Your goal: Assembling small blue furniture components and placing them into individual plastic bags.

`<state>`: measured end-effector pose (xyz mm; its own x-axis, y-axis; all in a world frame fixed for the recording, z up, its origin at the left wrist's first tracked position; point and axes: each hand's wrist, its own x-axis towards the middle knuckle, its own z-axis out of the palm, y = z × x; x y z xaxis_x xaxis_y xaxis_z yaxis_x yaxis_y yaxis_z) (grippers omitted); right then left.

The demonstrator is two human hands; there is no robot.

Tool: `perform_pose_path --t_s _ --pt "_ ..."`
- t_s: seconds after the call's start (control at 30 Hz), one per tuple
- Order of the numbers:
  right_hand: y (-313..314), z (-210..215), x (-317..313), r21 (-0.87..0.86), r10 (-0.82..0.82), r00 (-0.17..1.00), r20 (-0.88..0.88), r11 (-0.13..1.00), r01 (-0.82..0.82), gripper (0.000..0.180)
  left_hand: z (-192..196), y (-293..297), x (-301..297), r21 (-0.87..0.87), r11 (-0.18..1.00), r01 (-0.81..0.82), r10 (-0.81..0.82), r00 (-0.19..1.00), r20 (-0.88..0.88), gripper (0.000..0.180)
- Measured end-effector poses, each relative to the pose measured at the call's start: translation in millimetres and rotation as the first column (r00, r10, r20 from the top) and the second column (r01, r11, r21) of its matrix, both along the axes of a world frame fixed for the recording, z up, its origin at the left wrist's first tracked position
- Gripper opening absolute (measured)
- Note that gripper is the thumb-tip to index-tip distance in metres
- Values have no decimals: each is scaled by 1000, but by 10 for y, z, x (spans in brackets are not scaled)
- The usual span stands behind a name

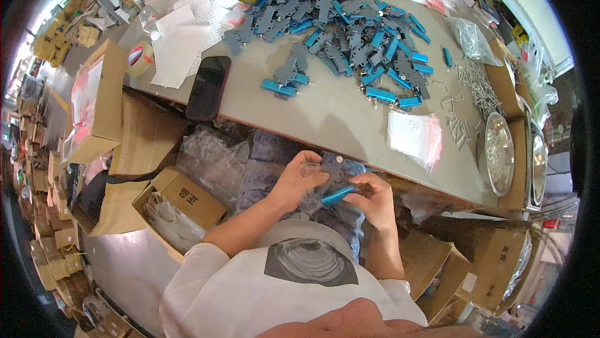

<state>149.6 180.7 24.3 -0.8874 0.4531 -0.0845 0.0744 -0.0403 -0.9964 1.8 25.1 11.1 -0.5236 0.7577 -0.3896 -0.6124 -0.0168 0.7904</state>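
Observation:
Above my lap, close to the table's front edge, my right hand (376, 199) is closed on a blue-and-grey metal part, gripping it by its shiny blue bar (338, 195). The part's dark plate seems to reach toward my left hand (296, 183), but it blends with the clothing behind. My left fingers are pinched together on what looks like a clear plastic bag (310, 202); its outline is hard to make out. On the table lies a big heap of similar parts (350, 32), dark grey plates with blue bars. A few more (284, 79) sit apart, left of the heap.
Small clear bags (414, 135) are stacked near the table's front edge. Loose screws (478, 91) and a metal bowl (499, 154) stand at the right. A phone (209, 88), tape roll (140, 59) and papers (181, 41) lie left. Cardboard boxes (181, 203) flank my lap.

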Motion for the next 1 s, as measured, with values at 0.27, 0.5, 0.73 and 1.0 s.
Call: perform_pose_path --t_s 0.27,0.5,0.73,1.0 --pt "-250 -157 -160 -328 -228 974 -13 921 211 13 -118 4 165 -17 1000 19 -20 1000 -22 37" --pt "-333 -373 -192 -248 -438 898 -35 875 416 15 -106 -26 298 46 998 40 -45 995 90 45" --pt "-276 -115 -164 -151 -226 966 128 958 244 38 -170 -51 315 100 994 51 -42 995 -95 60" --pt "-130 77 -100 -244 -208 952 -224 958 152 47 -143 -87 180 118 914 387 -387 922 -25 64"
